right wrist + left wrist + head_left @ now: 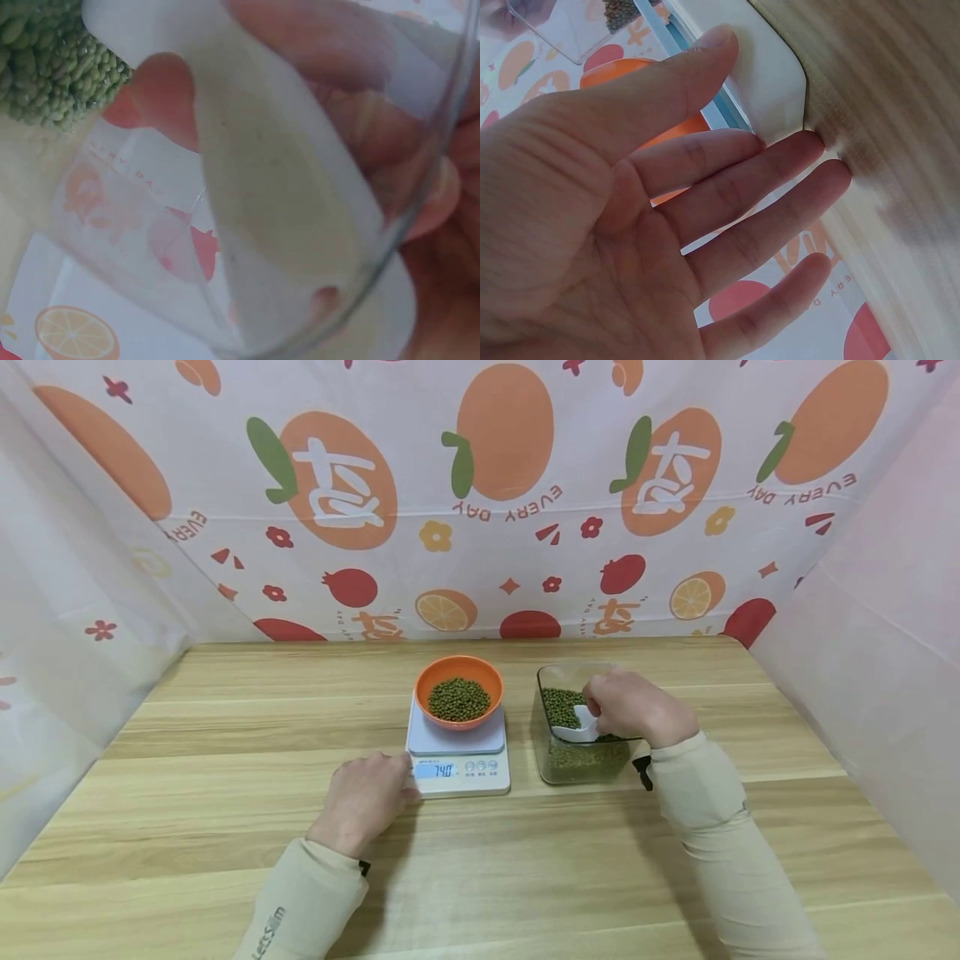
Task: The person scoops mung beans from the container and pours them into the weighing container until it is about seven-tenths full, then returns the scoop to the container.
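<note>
My right hand [633, 706] grips the handle of a white scoop [581, 727] inside a clear container [588, 768] of mung beans [562, 706]. In the right wrist view the scoop's pale handle [270, 165] lies between the thumb and fingers, seen through the container's wall. My left hand [367, 797] rests at the left front corner of a white kitchen scale [465, 783], its fingers [742, 195] fairly straight and touching the scale's edge. An orange bowl [427, 675] with mung beans in it sits on the scale's plate, and the display reads about 740 or 74.0.
Everything stands on a wood-grain table [480, 877]. A white curtain [517, 543] printed with fruit hangs behind it, with pale sheets at both sides. The scale and the container stand side by side with a narrow gap between them.
</note>
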A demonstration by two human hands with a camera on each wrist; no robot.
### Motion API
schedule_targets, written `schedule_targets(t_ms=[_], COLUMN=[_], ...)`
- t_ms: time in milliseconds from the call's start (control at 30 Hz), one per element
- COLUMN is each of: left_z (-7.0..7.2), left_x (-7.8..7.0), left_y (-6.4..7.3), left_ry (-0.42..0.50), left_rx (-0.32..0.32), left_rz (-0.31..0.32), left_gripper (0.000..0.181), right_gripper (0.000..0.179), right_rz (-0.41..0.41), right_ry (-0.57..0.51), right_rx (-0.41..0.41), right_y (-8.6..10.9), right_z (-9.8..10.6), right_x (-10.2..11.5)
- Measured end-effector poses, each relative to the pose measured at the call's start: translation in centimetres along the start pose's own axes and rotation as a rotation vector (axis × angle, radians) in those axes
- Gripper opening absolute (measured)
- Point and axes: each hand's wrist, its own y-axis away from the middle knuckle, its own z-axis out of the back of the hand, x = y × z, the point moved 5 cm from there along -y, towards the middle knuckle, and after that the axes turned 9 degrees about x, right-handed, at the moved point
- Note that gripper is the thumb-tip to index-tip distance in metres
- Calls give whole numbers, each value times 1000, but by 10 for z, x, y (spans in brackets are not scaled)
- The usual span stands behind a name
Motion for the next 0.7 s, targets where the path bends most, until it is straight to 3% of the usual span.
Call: schedule_targets(t_ms=[500,700], left_z=[-1,-1], left_x=[0,1], left_y=[-1,-1], left_ry=[4,4], left_rx=[-2,-1], left_rz=[-11,-5], left_gripper=[28,27], right_gripper=[20,18], right_rz=[102,105], right_ry=[25,24], right_rx=[-102,-84], right_y=[-6,-9], right_z=[-7,-10], right_x=[1,1])
